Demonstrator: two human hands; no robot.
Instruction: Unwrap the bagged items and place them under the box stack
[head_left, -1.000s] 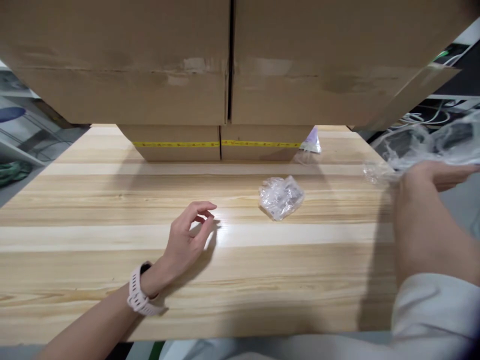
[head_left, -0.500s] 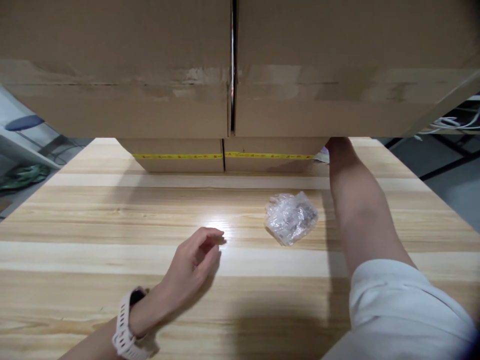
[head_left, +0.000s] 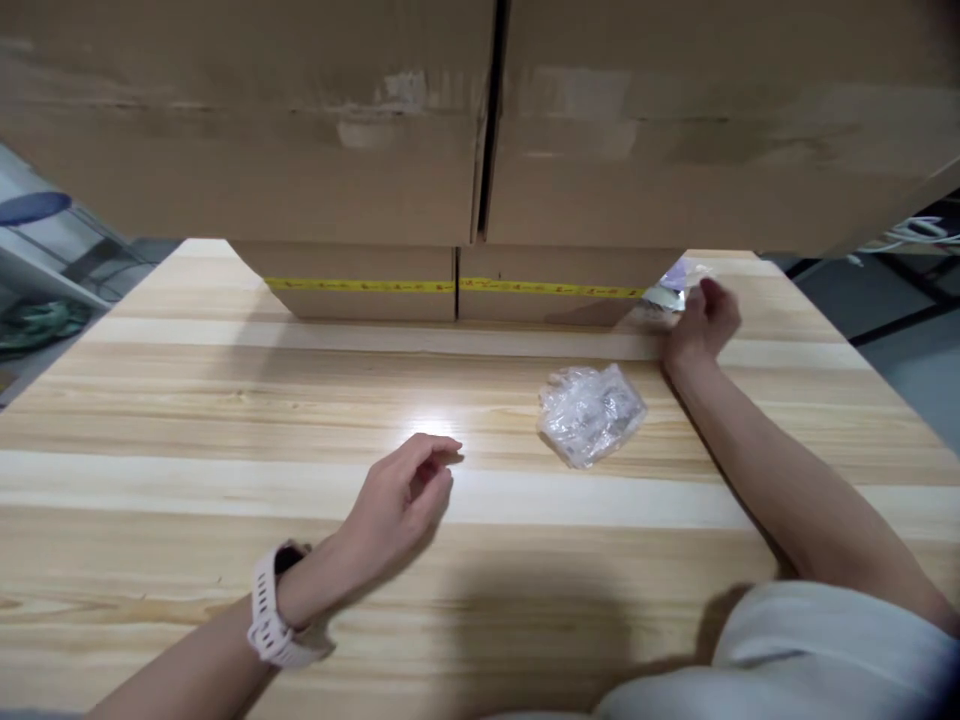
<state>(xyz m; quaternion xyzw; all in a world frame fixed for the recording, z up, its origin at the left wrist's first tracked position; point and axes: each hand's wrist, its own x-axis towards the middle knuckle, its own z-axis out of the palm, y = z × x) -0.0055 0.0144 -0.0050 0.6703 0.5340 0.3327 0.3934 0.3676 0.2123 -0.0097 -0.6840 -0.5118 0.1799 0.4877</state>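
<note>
My left hand (head_left: 405, 500) rests over the wooden table, fingers loosely bent and thumb apart, with nothing in it. A pale watch strap (head_left: 271, 610) circles that wrist. To its right lies a crumpled clear plastic bag (head_left: 592, 415), with something greyish showing through. My right hand (head_left: 705, 325) is farther off, past the right end of the lower boxes, its fingers curled in. Beside those fingers are plastic packets (head_left: 673, 285), partly purple and silvery, half hidden by the box. Whether the fingers grip any of this plastic is hard to make out.
Two large cardboard boxes (head_left: 240, 170) overhang the far part of the wooden table (head_left: 187, 420). Beneath them stand lower boxes (head_left: 352, 300) with yellow tape. White cables (head_left: 911, 235) and a dark frame are off the right side; a blue stool seat (head_left: 34, 208) is at left.
My right hand has come out from behind the boxes into view, its arm swinging to the right. The view has shifted slightly; the left hand and the crumpled bag stay put on the table.
</note>
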